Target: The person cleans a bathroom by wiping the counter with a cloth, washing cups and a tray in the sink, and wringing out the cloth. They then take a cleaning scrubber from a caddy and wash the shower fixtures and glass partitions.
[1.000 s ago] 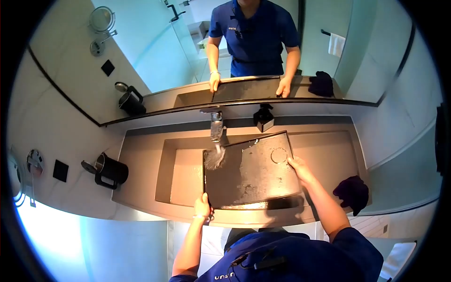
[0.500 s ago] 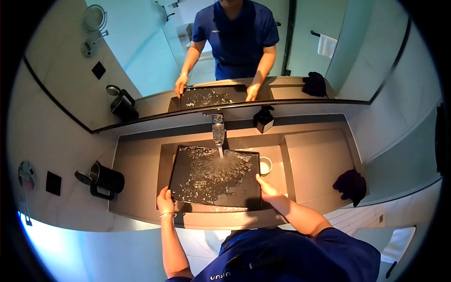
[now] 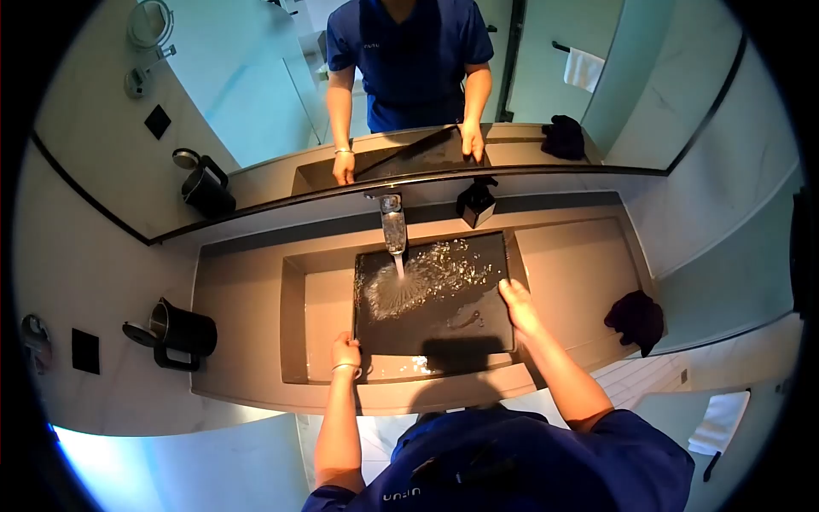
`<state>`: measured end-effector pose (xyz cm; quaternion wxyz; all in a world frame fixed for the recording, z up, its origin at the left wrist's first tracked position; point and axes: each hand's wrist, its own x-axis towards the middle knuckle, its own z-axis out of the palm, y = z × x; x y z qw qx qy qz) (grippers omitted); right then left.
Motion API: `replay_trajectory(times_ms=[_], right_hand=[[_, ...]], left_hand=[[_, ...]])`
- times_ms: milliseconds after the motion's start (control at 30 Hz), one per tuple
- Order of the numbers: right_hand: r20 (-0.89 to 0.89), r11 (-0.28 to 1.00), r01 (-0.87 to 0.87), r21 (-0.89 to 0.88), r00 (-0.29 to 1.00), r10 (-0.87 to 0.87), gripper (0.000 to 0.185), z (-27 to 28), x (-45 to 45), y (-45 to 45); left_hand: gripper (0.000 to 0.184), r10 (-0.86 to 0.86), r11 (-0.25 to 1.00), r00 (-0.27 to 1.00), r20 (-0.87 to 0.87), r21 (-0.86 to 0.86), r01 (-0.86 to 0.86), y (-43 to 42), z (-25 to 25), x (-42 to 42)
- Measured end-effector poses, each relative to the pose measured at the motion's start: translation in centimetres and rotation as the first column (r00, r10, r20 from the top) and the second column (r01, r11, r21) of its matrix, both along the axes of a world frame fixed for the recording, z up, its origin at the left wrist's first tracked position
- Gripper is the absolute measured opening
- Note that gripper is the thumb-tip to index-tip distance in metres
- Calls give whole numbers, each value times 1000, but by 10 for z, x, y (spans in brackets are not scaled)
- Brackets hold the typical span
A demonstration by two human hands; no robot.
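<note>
A wet black rectangular tray (image 3: 439, 328) is held over the sink (image 3: 294, 341), tilted with its right side nearer the rim. Water from the running faucet (image 3: 393, 226) strikes its left part and spreads in a fan, with droplets across the upper right. My left hand (image 3: 345, 352) is closed on the tray's lower left corner. At the right edge, my right hand (image 3: 518, 307) grips the tray, thumb on its near side. The fingers beneath the tray are hidden.
A black kettle (image 3: 183, 331) with its lid up stands on the left counter. A black bottle (image 3: 476, 205) is behind the sink. Dark crumpled cloth (image 3: 636, 322) lies at the right end. A mirror (image 3: 281, 128) spans the back wall.
Both hands have carried the tray to the right, and the water now lands on its left part. The small white cup seen beside the tray is now out of sight.
</note>
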<state>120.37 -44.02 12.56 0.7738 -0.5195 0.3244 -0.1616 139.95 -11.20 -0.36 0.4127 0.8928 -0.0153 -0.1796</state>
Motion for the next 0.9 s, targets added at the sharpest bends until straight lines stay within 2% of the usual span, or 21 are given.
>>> replay_trajectory(times_ms=[33,67,100,167,233,300,367,433,467,500,533,567,600,633,700,733,767,800,833,867,900], right_hand=[[-47,997,77,-7,996,-77,49,40,-3,9],[-44,995,90,-38,995,-91,48,41,-8,4],[-36,992,104,-70,994,-107,47,42,-14,-4],[-33,962,163,-219,984,-175,43,47,-26,-12],[-44,947,175,-269,980,-193,37,97,-34,-1],[30,893,170,-417,984,-174,27,109,-44,-6],[-23,837,104,-538,990,-137,23,132,-57,-7],[15,815,108,-569,993,-121,24,147,-66,-9],[3,778,82,-623,995,-102,25,152,-72,-11],[-11,737,56,-674,996,-85,27,157,-77,-13],[-9,738,61,-672,996,-90,27,164,-81,-11],[-85,665,-6,-747,993,-87,26,172,-85,-9],[-160,584,-77,-808,983,-92,25,179,-89,-7],[-234,497,-152,-854,966,-107,24,182,-92,-6],[-138,228,-156,-961,986,93,25,179,-95,-5],[-60,204,-102,-974,977,203,29,178,-94,0],[-110,205,-170,-964,955,274,30,182,-93,5],[-70,293,-169,-941,945,320,30,182,-94,12],[-232,219,-340,-915,885,403,32,191,-97,13],[-219,156,-308,-939,881,419,34,187,-99,12],[-210,93,-278,-956,871,443,35,180,-103,11]], left_hand=[[19,6,1000,999,-48,-12,-7,-15,-2,-3],[17,-43,997,999,31,-70,45,-26,-2,-8],[12,-16,994,1000,-15,-110,14,-39,0,-11],[11,-143,977,986,-82,-169,127,-52,8,-15],[13,-178,967,977,-117,-203,152,-64,45,-21],[18,-285,950,958,-27,123,286,-72,94,-25],[28,-299,952,954,29,79,296,-67,92,-20],[36,-296,944,952,74,172,281,-64,105,-19],[42,-270,947,962,-27,173,271,-61,104,-14],[42,-273,946,962,-26,176,274,-59,97,-12],[43,-241,967,970,-13,79,241,-57,89,-11],[43,-209,978,978,-2,-19,209,-55,82,-10],[53,-258,966,965,41,24,257,-56,85,-10],[53,-268,963,962,44,27,267,-55,81,-11],[63,-289,941,955,68,-166,296,-59,69,-13],[70,-275,927,961,-26,-274,258,-66,85,-17],[69,-208,910,970,-128,-389,143,-73,92,-21],[66,-244,841,928,-280,-537,60,-75,109,-24],[56,-270,814,885,-380,-581,-1,-74,114,-23],[47,-230,738,878,-421,-663,-125,-76,129,-31],[39,-253,733,868,-427,-670,-116,-73,127,-28]])
